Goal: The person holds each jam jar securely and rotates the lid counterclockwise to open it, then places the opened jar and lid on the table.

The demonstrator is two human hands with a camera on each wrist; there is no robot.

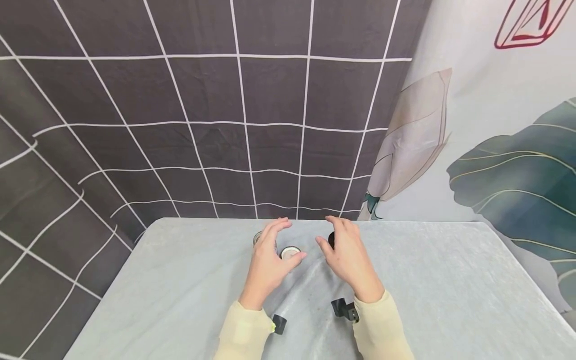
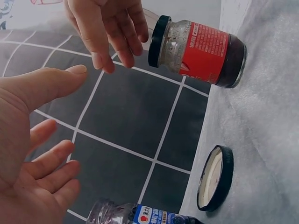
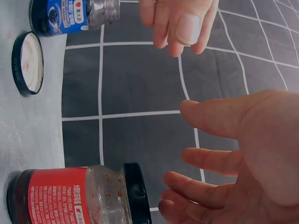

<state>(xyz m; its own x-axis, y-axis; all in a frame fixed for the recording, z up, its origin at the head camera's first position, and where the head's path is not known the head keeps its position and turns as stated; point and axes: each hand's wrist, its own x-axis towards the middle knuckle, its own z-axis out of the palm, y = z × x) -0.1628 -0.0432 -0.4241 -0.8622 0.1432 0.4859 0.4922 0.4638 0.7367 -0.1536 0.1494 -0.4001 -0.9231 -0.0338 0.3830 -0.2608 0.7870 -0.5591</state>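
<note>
Both hands hover above the table with their fingers spread and nothing held. My left hand (image 1: 264, 267) is over a glass jar with a blue label (image 3: 67, 16), whose mouth is uncovered; in the head view the hand hides most of it. Close to the left thumb, a black-rimmed lid (image 1: 290, 253) lies with its white inside facing up. My right hand (image 1: 352, 256) is beside a red-labelled jar (image 2: 205, 52), which stands upright with its black lid (image 3: 136, 193) on. Dark contents fill the lower part of that jar. A gap shows between the right fingers and this jar.
A pale grey cloth covers the table (image 1: 450, 280). Behind it hangs a dark curtain with a white grid (image 1: 270, 100), and to the right a light curtain with printed leaves (image 1: 517, 175). Small black devices (image 1: 345, 310) are worn at both wrists.
</note>
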